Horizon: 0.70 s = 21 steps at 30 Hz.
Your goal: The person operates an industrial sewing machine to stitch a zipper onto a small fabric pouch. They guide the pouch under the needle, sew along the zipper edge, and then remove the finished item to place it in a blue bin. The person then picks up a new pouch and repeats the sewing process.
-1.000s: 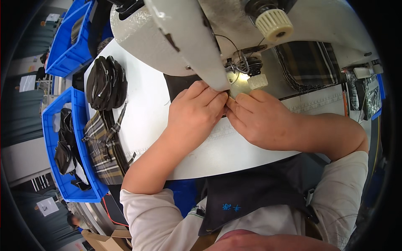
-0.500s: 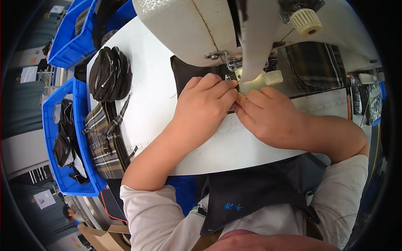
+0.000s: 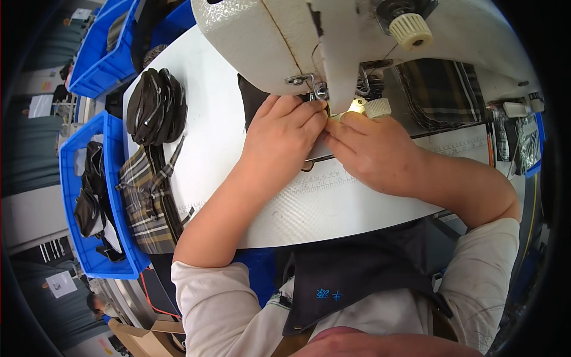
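Head: cloth (image 3: pixel 251 96) under left grip (image 3: pixel 282 140)

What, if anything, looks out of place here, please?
The brown-and-white plaid fabric pile beside the nearer blue plastic bin looks slightly untidy: a narrow dark strip juts out at an angle.

Cloth (image 3: pixel 249 95) at 11 o'clock was dark brown; machine (image 3: pixel 262 44) at 12, off-white. Pouches (image 3: pixel 156 107) at 10 were brown-black with silvery lines. Fabric (image 3: pixel 141 217) at 9 was brown-black-white plaid; bin (image 3: pixel 114 154) beyond, blue.
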{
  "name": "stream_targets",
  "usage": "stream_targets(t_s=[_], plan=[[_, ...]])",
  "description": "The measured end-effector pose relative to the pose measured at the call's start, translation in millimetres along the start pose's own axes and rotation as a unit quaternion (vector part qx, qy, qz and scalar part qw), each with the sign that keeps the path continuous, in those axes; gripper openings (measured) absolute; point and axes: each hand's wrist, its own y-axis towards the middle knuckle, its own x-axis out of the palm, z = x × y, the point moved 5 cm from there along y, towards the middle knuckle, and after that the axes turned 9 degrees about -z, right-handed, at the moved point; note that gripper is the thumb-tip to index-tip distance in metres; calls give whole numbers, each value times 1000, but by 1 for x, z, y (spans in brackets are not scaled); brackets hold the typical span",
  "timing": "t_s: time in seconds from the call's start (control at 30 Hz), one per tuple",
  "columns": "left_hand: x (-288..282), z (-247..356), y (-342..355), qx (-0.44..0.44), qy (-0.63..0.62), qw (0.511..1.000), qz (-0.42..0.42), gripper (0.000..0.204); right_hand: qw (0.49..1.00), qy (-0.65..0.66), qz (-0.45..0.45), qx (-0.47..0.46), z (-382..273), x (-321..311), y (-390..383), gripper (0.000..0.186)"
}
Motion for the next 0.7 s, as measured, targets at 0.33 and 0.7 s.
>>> stream_targets(t_s=[0.33,0.7], plan=[[-2,-9,-5,6,-52,998,26,27,999,11,37,1,-11,7,2,37],[-4,-6,-3,16,-32,999,23,29,1000,21,8,-2,-10,6,2,37]])
